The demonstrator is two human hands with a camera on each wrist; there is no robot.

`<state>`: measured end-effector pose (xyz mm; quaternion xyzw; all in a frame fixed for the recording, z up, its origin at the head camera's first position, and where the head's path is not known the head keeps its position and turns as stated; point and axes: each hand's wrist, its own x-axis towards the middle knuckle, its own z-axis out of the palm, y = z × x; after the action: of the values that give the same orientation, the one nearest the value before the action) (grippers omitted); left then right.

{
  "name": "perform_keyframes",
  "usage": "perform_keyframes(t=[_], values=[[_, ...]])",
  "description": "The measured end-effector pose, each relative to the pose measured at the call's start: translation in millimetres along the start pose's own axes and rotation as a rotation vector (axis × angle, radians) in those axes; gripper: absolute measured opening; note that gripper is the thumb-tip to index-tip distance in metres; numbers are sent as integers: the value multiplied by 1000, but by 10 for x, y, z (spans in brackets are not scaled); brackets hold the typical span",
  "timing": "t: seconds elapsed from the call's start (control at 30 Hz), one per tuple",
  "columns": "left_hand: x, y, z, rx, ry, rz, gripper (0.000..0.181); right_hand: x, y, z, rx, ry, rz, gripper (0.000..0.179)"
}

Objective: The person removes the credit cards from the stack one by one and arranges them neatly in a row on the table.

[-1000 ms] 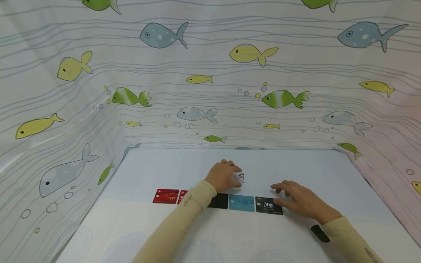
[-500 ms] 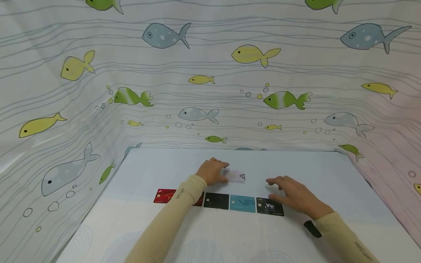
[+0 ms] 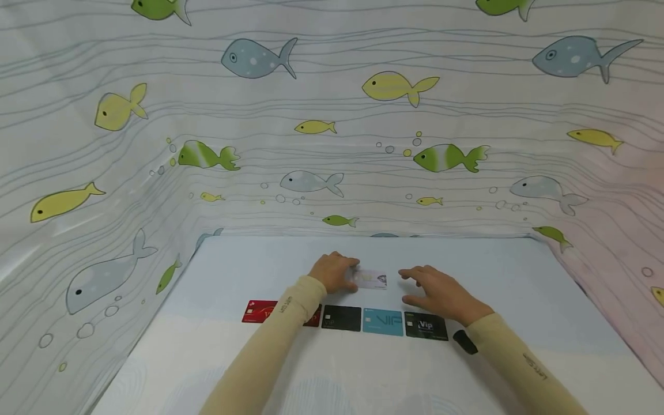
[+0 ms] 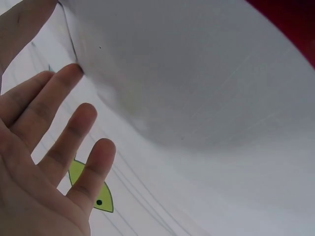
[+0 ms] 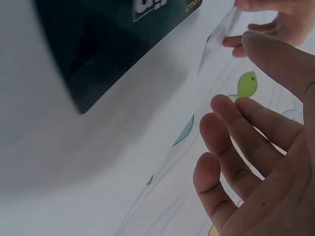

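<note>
My left hand (image 3: 332,273) holds a pale, whitish card (image 3: 372,279) by its left end, thumb at the near edge and a fingertip at the far edge. In the left wrist view this card's edge runs from the thumb to a fingertip of the left hand (image 4: 54,128). My right hand (image 3: 441,293) hovers to the right of the card, apart from it, fingers and thumb spread and holding nothing. The right wrist view shows the right hand (image 5: 266,142) with loosely bent fingers, and the thin pale card (image 5: 215,44) beyond it.
In front lies a row of cards: a red card (image 3: 257,311), a second red card (image 3: 314,317) mostly behind the left sleeve, a black card (image 3: 341,318), a blue VIP card (image 3: 383,321) and a black Vip card (image 3: 425,327). A fish-printed sheet (image 3: 363,202) rises behind the table.
The left hand has moved left with respect to a second ago, baring more of the pale card. The right hand has moved left and slightly away, towards that card. The row of cards stays put.
</note>
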<state>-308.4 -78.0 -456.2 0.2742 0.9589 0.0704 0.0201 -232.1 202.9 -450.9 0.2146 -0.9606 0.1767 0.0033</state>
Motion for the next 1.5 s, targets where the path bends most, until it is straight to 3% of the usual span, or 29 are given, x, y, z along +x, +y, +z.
perform_keyframes(t=[0.3, 0.47, 0.7, 1.07, 1.5], values=[[23, 15, 20, -59, -22, -3, 69, 322, -83, 134, -64, -72, 12, 76], [16, 13, 22, -56, -35, -21, 69, 454, -143, 164, -90, -95, -5, 76], [32, -3, 14, -56, -21, 4, 68, 595, -155, 215, -99, -105, 12, 75], [12, 54, -62, -35, -32, 12, 68, 674, -167, 242, -67, -104, 65, 73], [-14, 69, -50, 2, -50, 29, 66, 686, -216, 252, -67, -110, 42, 66]])
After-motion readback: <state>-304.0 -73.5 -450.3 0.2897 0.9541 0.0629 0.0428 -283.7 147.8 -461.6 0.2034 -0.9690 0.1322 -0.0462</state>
